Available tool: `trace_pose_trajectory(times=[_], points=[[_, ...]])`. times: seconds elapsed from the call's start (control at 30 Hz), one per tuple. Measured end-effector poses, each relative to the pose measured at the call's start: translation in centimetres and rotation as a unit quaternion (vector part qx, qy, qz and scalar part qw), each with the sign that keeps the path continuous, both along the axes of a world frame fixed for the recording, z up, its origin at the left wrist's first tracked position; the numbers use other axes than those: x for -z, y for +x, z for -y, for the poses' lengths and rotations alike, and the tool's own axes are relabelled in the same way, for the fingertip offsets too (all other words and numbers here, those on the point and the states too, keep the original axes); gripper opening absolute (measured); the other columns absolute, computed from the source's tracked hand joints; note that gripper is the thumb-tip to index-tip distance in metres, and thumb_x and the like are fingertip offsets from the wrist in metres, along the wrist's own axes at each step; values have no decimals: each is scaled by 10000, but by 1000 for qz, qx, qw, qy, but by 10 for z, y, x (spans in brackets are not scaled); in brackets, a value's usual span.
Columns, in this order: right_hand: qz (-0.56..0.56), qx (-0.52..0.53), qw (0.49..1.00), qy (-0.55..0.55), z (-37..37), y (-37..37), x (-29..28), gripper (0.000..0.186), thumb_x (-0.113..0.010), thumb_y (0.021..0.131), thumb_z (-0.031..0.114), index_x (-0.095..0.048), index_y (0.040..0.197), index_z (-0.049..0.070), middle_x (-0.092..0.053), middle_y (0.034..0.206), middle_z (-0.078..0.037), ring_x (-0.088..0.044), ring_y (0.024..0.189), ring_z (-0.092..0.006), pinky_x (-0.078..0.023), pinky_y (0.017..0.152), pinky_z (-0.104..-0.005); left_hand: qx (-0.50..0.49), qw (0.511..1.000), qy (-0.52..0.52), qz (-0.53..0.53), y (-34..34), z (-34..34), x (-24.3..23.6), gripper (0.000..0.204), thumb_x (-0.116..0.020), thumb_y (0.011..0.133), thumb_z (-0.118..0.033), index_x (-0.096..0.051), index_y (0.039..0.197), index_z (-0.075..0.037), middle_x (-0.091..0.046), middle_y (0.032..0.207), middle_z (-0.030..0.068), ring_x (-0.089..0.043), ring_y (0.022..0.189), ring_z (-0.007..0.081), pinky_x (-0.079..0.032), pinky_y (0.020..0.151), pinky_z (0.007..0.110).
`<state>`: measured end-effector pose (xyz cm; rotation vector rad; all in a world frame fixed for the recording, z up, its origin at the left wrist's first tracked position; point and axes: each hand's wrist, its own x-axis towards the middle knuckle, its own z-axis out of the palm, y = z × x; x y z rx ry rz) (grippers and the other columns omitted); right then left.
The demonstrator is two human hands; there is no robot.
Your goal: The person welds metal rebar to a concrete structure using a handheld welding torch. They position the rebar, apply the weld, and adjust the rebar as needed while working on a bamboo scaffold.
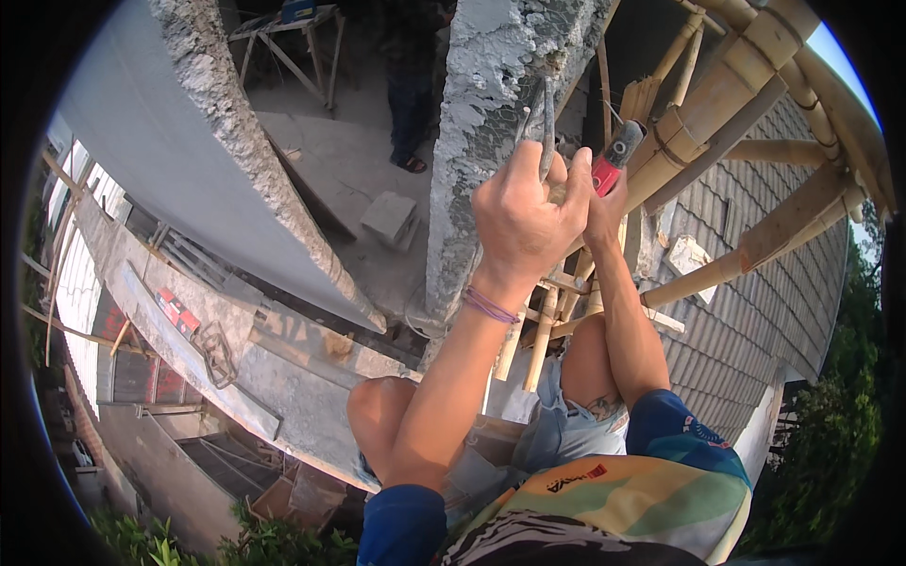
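Note:
My left hand [528, 222] is closed around a slim grey metal tool, perhaps a chisel [547, 123], pointing at the rough edge of a concrete column [486, 104]. A thin pale rod [523, 123] sticks up beside it; whether it is a separate piece I cannot tell. Close by on the right, my right hand [606, 209] grips a red and dark grey tool handle [609, 170] with a rounded end; the rest of that tool is hidden. Much of the column's face is chipped and bare.
Bamboo scaffolding [698, 141] rises at the right, before a tiled roof [727, 226]. A plank [302, 377] at left carries a red tool [177, 311] and a chain-like loop [219, 357]. Inside stand another person [406, 94], a block [389, 217] and a wooden stand [307, 47].

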<state>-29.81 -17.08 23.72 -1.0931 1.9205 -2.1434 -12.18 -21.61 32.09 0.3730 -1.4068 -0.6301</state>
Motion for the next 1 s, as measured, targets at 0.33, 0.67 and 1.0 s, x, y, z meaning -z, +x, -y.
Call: trace_pose_trajectory(times=[0.33, 0.67, 1.0], points=[[-25, -22, 999, 9, -8, 14, -11, 553, -841, 676, 216, -505, 1078, 40, -560, 899, -30, -559, 799, -133, -485, 742, -297, -33, 999, 7, 43, -1, -1, -1, 338, -752, 840, -95, -452, 686, -74, -457, 494, 3, -466, 379, 166, -380, 407, 310], [-29, -113, 993, 18, -12, 34, -24, 700, -850, 664, 236, -456, 1189, -7, -610, 932, -69, -588, 806, -145, -491, 785, -301, -101, 993, -7, 65, -4, 1, 4, 328, -661, 831, 18, -385, 671, -59, -360, 497, -5, -335, 408, 123, -325, 436, 278], [1, -160, 987, 22, -11, 27, -16, 682, -849, 667, 228, -473, 1176, -26, -635, 934, -95, -620, 831, -174, -503, 811, -324, -150, 986, 12, 67, -6, -4, 1, 323, -652, 864, 7, -394, 675, -35, -343, 561, -37, -312, 561, 42, -296, 480, 240]])
